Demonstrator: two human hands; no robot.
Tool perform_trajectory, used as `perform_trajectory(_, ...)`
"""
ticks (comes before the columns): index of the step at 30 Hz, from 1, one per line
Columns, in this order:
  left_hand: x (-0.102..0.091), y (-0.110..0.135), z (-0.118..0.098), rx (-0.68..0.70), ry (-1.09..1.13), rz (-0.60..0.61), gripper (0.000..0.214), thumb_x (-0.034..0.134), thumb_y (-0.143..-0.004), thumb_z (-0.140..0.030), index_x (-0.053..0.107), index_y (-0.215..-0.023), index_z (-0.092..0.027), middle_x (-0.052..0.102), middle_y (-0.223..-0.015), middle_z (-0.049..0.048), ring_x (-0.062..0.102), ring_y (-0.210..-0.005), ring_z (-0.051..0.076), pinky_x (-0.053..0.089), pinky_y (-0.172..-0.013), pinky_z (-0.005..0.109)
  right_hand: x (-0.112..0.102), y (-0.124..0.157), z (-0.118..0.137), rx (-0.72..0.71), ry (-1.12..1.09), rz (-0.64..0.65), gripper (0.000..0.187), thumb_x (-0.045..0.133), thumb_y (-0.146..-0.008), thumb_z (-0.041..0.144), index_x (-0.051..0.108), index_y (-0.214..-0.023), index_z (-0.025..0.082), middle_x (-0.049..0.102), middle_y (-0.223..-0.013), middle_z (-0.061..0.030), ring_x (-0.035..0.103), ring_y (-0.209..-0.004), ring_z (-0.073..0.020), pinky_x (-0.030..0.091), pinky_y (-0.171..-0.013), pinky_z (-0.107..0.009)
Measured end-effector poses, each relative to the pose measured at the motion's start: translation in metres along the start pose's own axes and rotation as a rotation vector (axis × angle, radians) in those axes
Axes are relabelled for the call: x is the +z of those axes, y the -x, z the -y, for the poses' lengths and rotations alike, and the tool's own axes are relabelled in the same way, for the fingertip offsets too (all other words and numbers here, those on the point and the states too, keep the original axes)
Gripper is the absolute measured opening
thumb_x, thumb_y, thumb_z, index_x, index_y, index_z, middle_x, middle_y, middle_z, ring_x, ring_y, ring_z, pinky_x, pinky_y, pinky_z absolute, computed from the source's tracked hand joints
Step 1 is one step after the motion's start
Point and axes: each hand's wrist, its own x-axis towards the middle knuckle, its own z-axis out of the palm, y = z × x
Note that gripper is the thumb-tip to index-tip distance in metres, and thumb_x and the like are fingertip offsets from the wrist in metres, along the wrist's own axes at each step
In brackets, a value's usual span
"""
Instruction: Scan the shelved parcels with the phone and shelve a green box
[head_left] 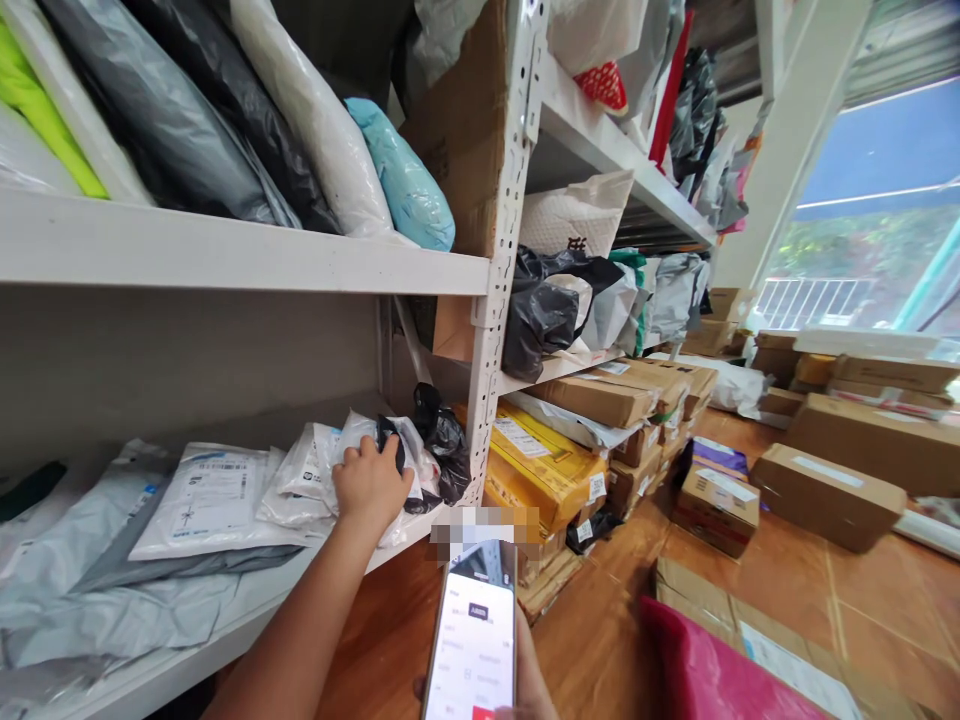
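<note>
My left hand [371,483] reaches onto the lower shelf [247,612] and its fingers curl on a small black-and-white parcel [396,448] among a heap of plastic mailer bags. My right hand [525,685] shows only at the bottom edge, holding a smartphone [472,640] upright with its lit white screen facing me. White and grey mailers [206,498] lie flat to the left of my left hand. A crumpled black bag [444,440] sits just right of it, against the shelf post.
A white metal rack [501,260] carries packed shelves of bags above. Cardboard boxes [600,400] fill the lower bay to the right, and more boxes [825,492] lie on the orange tile floor. A red bag on a box [712,670] is near my right.
</note>
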Motion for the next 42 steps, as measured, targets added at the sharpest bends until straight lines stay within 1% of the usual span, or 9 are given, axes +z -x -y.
perform_trajectory(3, 0.002, -0.002, -0.003, -0.057, -0.033, -0.02, 0.047, 0.052, -0.085, -0.044, 0.061, -0.115, -0.008, 0.056, -0.11, 0.0211, 0.055, -0.104, 0.037, 0.047, -0.081, 0.046, 0.009, -0.007, 0.009, 0.048, -0.042, 0.058, 0.151, 0.089, -0.036, 0.048, -0.007, -0.149, 0.02, 0.073, -0.106, -0.01, 0.069, -0.094, -0.0387, 0.053, -0.083, -0.055)
perform_trajectory(5, 0.002, -0.004, -0.001, -0.061, -0.041, 0.005, 0.038, 0.05, -0.087, -0.039, 0.065, -0.11, -0.013, 0.056, -0.109, 0.0195, 0.056, -0.103, 0.036, 0.047, -0.079, 0.044, 0.014, -0.012, 0.015, 0.042, -0.01, 0.112, 0.148, 0.088, -0.041, 0.046, -0.011, -0.148, 0.018, 0.074, -0.102, -0.0098, 0.071, -0.087, -0.0357, 0.054, -0.077, -0.049)
perform_trajectory(7, 0.003, -0.006, 0.004, -0.055, -0.019, 0.027, 0.034, 0.044, -0.09, -0.036, 0.068, -0.107, -0.02, 0.057, -0.11, 0.0168, 0.057, -0.102, 0.033, 0.048, -0.076, 0.04, 0.02, -0.018, 0.019, 0.062, 0.023, 0.187, 0.136, 0.084, -0.051, 0.041, -0.009, -0.147, 0.02, 0.075, -0.1, -0.0091, 0.072, -0.077, -0.0316, 0.055, -0.064, -0.043)
perform_trajectory(11, 0.007, -0.005, 0.019, -0.026, 0.003, -0.007, 0.037, 0.038, -0.094, -0.036, 0.07, -0.105, -0.021, 0.059, -0.113, 0.0131, 0.058, -0.101, 0.03, 0.048, -0.074, 0.036, 0.035, -0.043, 0.019, 0.092, 0.006, 0.325, 0.093, 0.07, -0.067, 0.036, 0.02, -0.144, 0.024, 0.072, -0.102, -0.0104, 0.072, -0.066, -0.0264, 0.048, -0.037, -0.025)
perform_trajectory(14, 0.006, -0.002, 0.027, 0.009, -0.022, 0.001, 0.038, 0.034, -0.095, -0.03, 0.068, -0.105, -0.018, 0.059, -0.116, 0.0126, 0.057, -0.105, 0.029, 0.048, -0.079, 0.035, 0.05, -0.066, 0.018, 0.085, -0.016, 0.372, 0.075, 0.066, -0.072, 0.043, 0.035, -0.137, 0.02, 0.072, -0.101, -0.0125, 0.072, -0.058, -0.0247, 0.047, -0.029, -0.022)
perform_trajectory(19, 0.001, 0.0, 0.03, 0.044, -0.012, 0.073, 0.032, 0.037, -0.092, -0.021, 0.066, -0.103, -0.014, 0.058, -0.119, 0.0136, 0.057, -0.107, 0.028, 0.047, -0.086, 0.034, 0.076, -0.092, 0.024, 0.096, -0.005, 0.463, 0.073, 0.059, -0.079, 0.061, 0.034, -0.137, 0.024, 0.073, -0.097, -0.0107, 0.074, -0.061, -0.0233, 0.051, -0.031, -0.02)
perform_trajectory(23, 0.002, 0.0, 0.029, 0.029, 0.037, 0.039, 0.03, 0.037, -0.091, -0.024, 0.066, -0.096, -0.016, 0.059, -0.115, 0.0144, 0.059, -0.103, 0.027, 0.048, -0.081, 0.034, 0.086, -0.098, 0.029, 0.076, -0.011, 0.453, 0.073, 0.053, -0.082, 0.067, 0.031, -0.14, 0.028, 0.069, -0.114, -0.0141, 0.074, -0.064, -0.0232, 0.052, -0.029, -0.019)
perform_trajectory(31, 0.007, 0.0, 0.032, 0.012, 0.069, 0.016, 0.022, 0.041, -0.088, -0.026, 0.062, -0.088, -0.019, 0.06, -0.103, 0.0116, 0.059, -0.096, 0.026, 0.044, -0.071, 0.031, 0.085, -0.097, 0.024, 0.09, -0.007, 0.466, 0.068, 0.053, -0.081, 0.07, 0.04, -0.13, 0.025, 0.072, -0.104, -0.0111, 0.074, -0.06, -0.0215, 0.052, -0.03, -0.019)
perform_trajectory(42, 0.006, 0.0, 0.032, 0.01, 0.082, 0.024, 0.02, 0.042, -0.088, -0.026, 0.061, -0.087, -0.019, 0.059, -0.105, 0.0113, 0.059, -0.097, 0.026, 0.043, -0.071, 0.031, 0.087, -0.096, 0.024, 0.086, 0.019, 0.45, 0.071, 0.049, -0.081, 0.073, 0.04, -0.131, 0.023, 0.074, -0.091, -0.0089, 0.073, -0.06, -0.0216, 0.051, -0.031, -0.02)
